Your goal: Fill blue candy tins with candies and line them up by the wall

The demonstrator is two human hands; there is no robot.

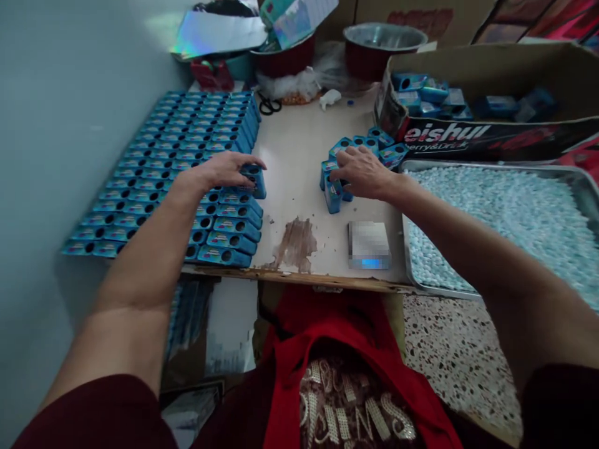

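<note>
Rows of small blue boxes point(154, 165) with dark round windows cover the left of the table point(299, 134). At the right edge of these rows, my left hand point(228, 169) is closed round one blue box point(257, 182), fingers over its top. A loose cluster of blue boxes point(340, 146) stands right of the middle. My right hand point(362, 171) reaches over the near end of that cluster, its fingers curled round a blue box point(332, 194); its fingertips are partly hidden. A small scale point(368, 242) with a lit blue display lies just below my right hand.
A metal tray point(406, 249) of pale blue pieces lies at the right. Behind it, an open carton point(496, 140) holds more blue boxes. Black scissors point(270, 106), a red basin point(290, 59) and a metal-lined bowl point(384, 37) are at the back. A wall borders the left.
</note>
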